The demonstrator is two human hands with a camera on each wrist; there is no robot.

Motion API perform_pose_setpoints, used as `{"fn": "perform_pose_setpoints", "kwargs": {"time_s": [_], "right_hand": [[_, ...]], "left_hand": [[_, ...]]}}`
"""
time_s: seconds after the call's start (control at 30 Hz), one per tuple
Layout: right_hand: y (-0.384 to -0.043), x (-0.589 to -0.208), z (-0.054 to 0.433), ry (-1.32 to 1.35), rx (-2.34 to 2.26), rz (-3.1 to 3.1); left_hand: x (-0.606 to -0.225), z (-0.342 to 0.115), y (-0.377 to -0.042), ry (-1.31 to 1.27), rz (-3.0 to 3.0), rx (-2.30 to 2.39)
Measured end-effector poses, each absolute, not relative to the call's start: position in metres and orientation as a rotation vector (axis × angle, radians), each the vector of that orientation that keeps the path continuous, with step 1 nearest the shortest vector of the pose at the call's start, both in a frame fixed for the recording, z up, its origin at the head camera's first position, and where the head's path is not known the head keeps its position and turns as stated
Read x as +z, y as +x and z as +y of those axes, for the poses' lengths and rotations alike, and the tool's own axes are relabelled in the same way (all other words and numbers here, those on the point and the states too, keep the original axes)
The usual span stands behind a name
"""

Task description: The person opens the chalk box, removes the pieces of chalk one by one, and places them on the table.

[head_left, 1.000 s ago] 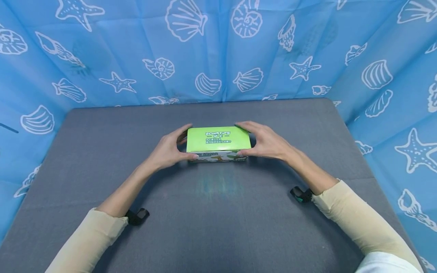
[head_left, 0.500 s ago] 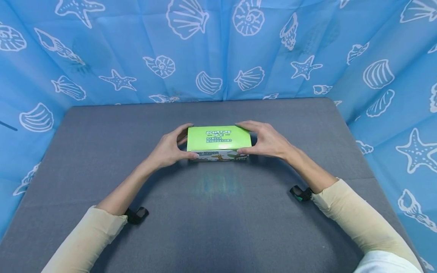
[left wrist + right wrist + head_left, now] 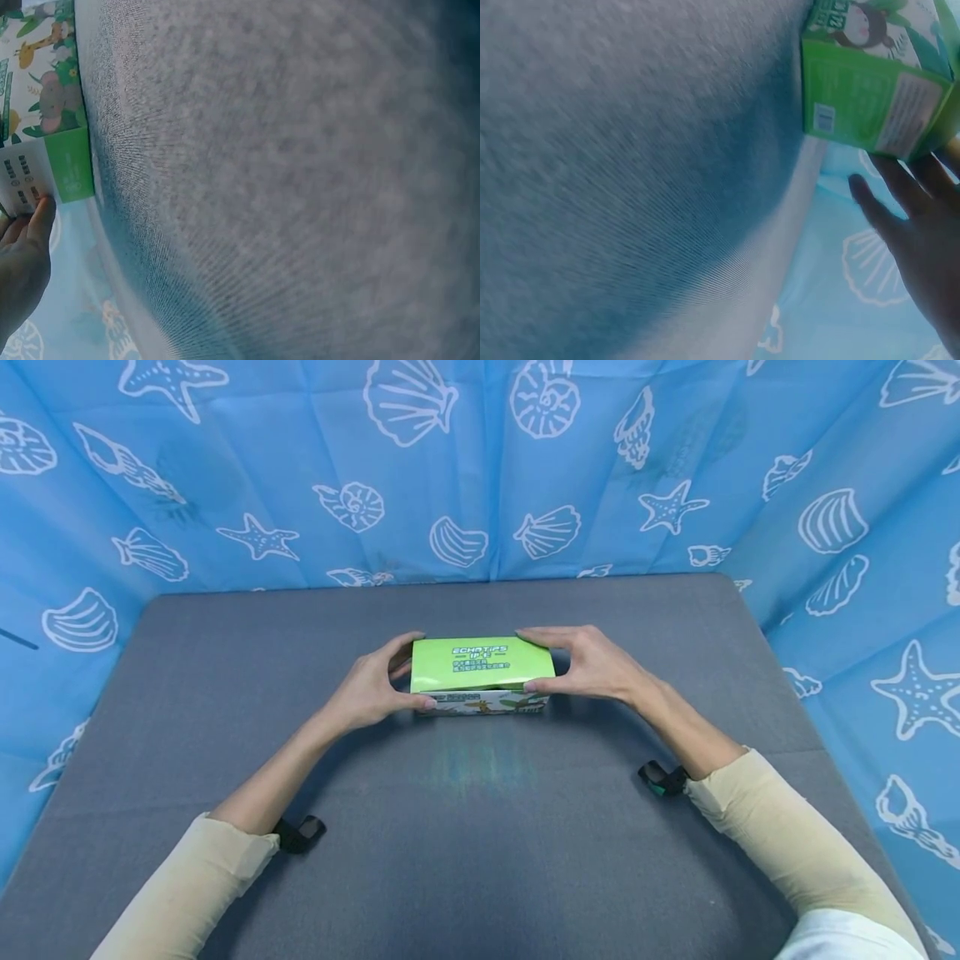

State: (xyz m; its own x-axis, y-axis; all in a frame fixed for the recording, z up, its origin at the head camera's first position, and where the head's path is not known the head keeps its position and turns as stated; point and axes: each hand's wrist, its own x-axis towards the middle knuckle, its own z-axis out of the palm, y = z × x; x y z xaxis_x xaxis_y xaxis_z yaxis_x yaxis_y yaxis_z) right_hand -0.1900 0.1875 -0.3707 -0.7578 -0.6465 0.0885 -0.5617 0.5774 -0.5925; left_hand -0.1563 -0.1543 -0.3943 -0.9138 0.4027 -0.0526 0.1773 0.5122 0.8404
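Observation:
A small cardboard box (image 3: 480, 703) with a bright green lid (image 3: 480, 665) sits on the table in the head view. Cartoon animals decorate its front, also visible on the box (image 3: 51, 94) in the left wrist view. My left hand (image 3: 365, 689) grips the left end, thumb at the front and fingers behind. At the right end, my right hand (image 3: 596, 667) holds the lid, its thumb at the front edge. A thin dark gap shows under that edge towards the right. In the right wrist view, the box's green end (image 3: 855, 97) carries a barcode label. The box's inside is hidden.
A grey cloth-covered table (image 3: 480, 843) spreads around the box. Behind and at the sides hangs a blue curtain (image 3: 480, 477) with white shell and starfish prints. Black straps (image 3: 300, 835) hang under both wrists.
The lid's front edge has risen slightly at the right, with my right thumb moving up along with it. My left hand and the box's body have stayed in place.

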Motion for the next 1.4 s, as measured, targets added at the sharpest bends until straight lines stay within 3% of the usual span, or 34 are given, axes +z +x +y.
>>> {"fn": "perform_pose_setpoints", "kwargs": {"time_s": [1.4], "right_hand": [[-0.201, -0.355, 0.204, -1.030, -0.969, 2.602]], "left_hand": [[-0.395, -0.156, -0.156, 0.515, 2.507, 1.366]]}}
